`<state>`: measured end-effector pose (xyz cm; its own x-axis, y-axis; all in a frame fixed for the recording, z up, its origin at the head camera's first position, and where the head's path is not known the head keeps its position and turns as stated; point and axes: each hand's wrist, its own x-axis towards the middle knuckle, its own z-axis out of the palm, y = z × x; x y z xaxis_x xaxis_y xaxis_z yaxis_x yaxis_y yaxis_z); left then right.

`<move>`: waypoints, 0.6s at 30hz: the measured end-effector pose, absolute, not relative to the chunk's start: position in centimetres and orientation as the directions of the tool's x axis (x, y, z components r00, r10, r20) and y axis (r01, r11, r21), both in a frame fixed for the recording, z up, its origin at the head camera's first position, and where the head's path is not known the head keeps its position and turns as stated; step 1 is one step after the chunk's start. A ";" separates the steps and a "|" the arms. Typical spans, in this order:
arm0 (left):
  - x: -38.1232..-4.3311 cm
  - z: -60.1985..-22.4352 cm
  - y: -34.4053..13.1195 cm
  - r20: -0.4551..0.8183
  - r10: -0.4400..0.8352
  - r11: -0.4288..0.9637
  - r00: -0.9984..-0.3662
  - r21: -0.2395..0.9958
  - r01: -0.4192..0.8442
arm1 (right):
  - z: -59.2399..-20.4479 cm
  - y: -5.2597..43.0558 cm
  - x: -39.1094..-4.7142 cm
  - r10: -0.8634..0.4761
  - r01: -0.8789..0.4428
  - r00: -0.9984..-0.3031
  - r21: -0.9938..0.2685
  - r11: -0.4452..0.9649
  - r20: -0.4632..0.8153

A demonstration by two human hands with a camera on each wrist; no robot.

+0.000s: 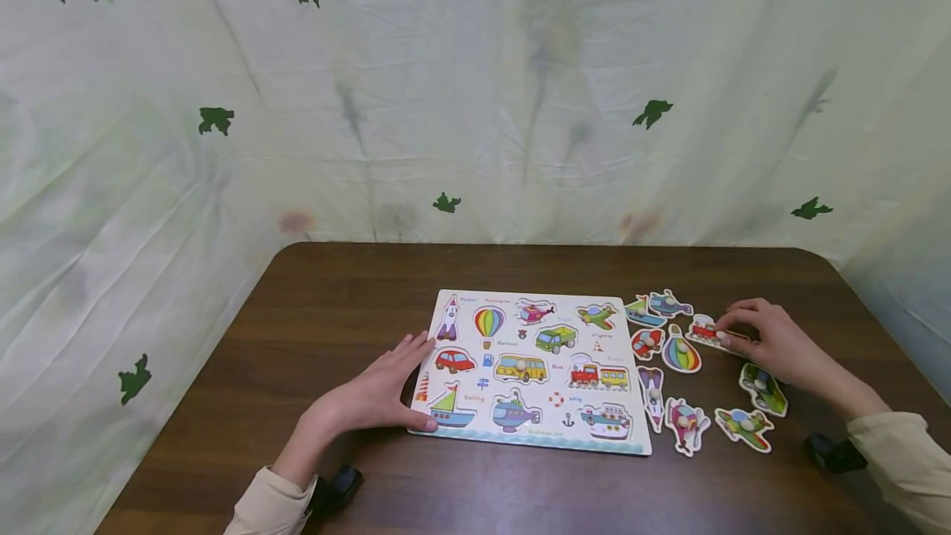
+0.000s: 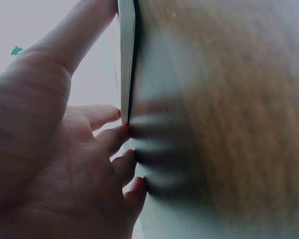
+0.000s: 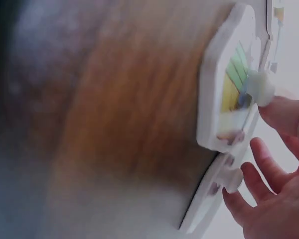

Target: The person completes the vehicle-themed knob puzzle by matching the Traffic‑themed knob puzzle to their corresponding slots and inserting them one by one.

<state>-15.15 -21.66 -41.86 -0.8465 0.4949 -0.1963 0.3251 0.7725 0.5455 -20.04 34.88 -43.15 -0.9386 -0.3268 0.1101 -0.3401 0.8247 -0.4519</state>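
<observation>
A white peg puzzle board (image 1: pixel 475 357) printed with vehicles lies on the brown table, a knobbed bus piece (image 1: pixel 533 370) in its middle. My left hand (image 1: pixel 382 390) rests at the board's left edge, thumb on the near corner and fingers spread along the side. To the right of the board, my right hand (image 1: pixel 768 341) pinches the red train puzzle piece (image 1: pixel 702 329) between thumb and index finger. Nearer the right wrist lies the green-and-yellow truck piece (image 1: pixel 763 390); in the right wrist view its white knob (image 3: pixel 261 88) overlaps the thumb.
Loose pieces sit between board and right hand: sailboat (image 1: pixel 645 314), blue submarine (image 1: pixel 670 304), red car (image 1: pixel 646 343), balloon (image 1: pixel 681 355), rocket (image 1: pixel 651 397), pink helicopter (image 1: pixel 685 426) and green plane (image 1: pixel 745 429). A leaf-patterned cloth (image 1: pixel 475 106) hangs behind the table.
</observation>
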 end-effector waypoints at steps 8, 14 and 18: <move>-15.2 -41.8 -21.5 -0.203 0.495 0.774 -0.845 0.545 0.323 | -43.1 34.7 -19.5 -0.351 -0.384 -0.923 -0.422 0.821 0.158; -15.3 -41.9 -21.6 -0.203 0.494 0.773 -0.846 0.548 0.320 | -42.5 34.6 -19.2 -0.329 -0.369 -0.929 -0.435 0.821 0.166; -15.2 -41.9 -21.6 -0.206 0.488 0.776 -0.848 0.547 0.314 | -42.2 34.1 -18.9 -0.333 -0.377 -0.926 -0.452 0.808 0.178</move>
<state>-15.19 -21.63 -41.93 -0.8482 0.4879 -0.2062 0.3135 0.7763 0.5469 -18.90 34.13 -42.25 -0.9260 -0.3332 0.1775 -0.3774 0.8083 -0.4519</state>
